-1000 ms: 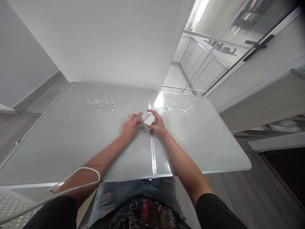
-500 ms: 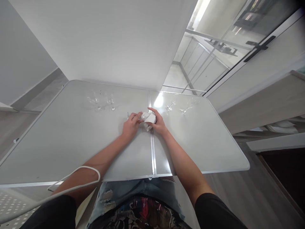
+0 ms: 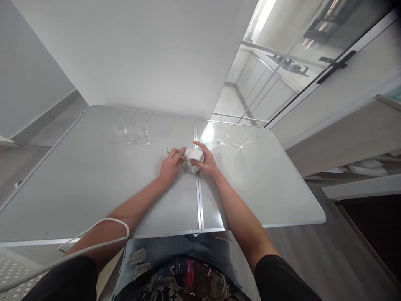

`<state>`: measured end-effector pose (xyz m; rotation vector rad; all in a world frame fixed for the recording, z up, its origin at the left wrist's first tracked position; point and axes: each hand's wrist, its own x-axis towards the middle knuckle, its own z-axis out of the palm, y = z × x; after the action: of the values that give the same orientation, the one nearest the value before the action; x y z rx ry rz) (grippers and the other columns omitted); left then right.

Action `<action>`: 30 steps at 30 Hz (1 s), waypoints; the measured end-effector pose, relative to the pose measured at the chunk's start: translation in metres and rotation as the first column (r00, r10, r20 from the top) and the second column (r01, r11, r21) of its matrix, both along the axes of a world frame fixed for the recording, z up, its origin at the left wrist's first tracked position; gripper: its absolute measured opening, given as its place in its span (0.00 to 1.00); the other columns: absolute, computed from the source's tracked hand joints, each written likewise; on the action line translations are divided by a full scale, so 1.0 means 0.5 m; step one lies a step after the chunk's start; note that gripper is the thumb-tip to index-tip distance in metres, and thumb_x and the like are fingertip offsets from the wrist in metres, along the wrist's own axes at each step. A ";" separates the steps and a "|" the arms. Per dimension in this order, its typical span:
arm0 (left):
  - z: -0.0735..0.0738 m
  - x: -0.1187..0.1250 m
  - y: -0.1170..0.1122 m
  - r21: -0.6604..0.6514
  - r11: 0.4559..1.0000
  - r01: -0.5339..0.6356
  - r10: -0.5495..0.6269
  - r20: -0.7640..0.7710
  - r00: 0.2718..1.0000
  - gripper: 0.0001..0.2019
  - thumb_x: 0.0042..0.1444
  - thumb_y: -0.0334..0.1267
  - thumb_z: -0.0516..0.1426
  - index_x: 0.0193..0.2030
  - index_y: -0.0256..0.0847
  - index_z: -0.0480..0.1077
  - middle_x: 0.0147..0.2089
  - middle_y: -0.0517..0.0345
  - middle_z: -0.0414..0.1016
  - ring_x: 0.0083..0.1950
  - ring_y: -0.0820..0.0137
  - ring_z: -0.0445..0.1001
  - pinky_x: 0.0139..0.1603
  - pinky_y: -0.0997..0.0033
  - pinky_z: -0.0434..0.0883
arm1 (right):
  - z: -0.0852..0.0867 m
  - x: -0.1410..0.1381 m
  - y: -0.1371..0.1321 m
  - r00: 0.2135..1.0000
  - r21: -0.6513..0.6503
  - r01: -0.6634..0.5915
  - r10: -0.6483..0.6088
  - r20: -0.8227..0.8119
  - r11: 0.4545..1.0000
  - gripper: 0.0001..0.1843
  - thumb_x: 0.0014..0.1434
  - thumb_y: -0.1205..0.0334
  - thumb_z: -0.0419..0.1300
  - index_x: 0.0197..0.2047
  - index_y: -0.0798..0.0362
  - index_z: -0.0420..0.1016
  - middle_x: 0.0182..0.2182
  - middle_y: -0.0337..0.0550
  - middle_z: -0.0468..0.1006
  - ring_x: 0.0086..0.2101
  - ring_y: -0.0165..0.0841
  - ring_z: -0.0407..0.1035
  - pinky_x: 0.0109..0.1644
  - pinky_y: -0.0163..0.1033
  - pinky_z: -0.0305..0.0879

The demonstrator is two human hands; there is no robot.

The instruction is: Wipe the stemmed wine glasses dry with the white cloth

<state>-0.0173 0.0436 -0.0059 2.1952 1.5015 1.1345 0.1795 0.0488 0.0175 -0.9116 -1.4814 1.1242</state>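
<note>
Clear glass [image 3: 188,152], prob. stemmed, is held lying sideways mid-frame, base poking out to the L, bowl end toward the R. White cloth [image 3: 196,156] (or tissue, can't tell) is bunched at the bowl end. L hand [image 3: 171,166] has its fingers closed on the narrow part, approx. where a stem would be; R hand [image 3: 209,162] has its fingers curled round the cloth, thumb pressed on the near side.

Step in hand looks like rubbing or covering the bowl w/ the cloth; can't tell which. Next move prob. calls for a light, steady L grip & even R pressure, as thin glass may snap if twisted.

Both hands are just above or on the desk [image 3: 94,184], by its metal seam [image 3: 199,200]; contact w/ the top isn't clear. Upper L of frame: two clear glasses [image 3: 143,131] near the desk's far edge. Upper R of the seam: two more glasses [image 3: 221,142], also near that edge. White cable [image 3: 123,223] loops over the L forearm, lower L.

Hard to see: the stem, covered by L fingers; most of the bowl, under cloth & R hand; outlines of the four glasses, faint vs. the pale top. Cable's far end is cut off at the L edge.
</note>
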 end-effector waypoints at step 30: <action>0.030 0.007 -0.017 -0.312 0.848 0.428 -0.251 0.474 0.844 0.17 0.67 0.52 0.53 0.33 0.41 0.66 0.25 0.63 0.68 0.29 0.71 0.66 0.35 0.71 0.64 | 0.001 0.027 0.025 0.731 -0.149 0.397 -0.410 -0.546 0.906 0.22 0.64 0.42 0.57 0.55 0.44 0.73 0.42 0.42 0.77 0.45 0.39 0.75 0.48 0.45 0.73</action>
<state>-0.0137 0.0352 0.0094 1.7049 0.9896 0.9775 0.1932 0.0614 0.0179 -0.7704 -0.7289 0.9656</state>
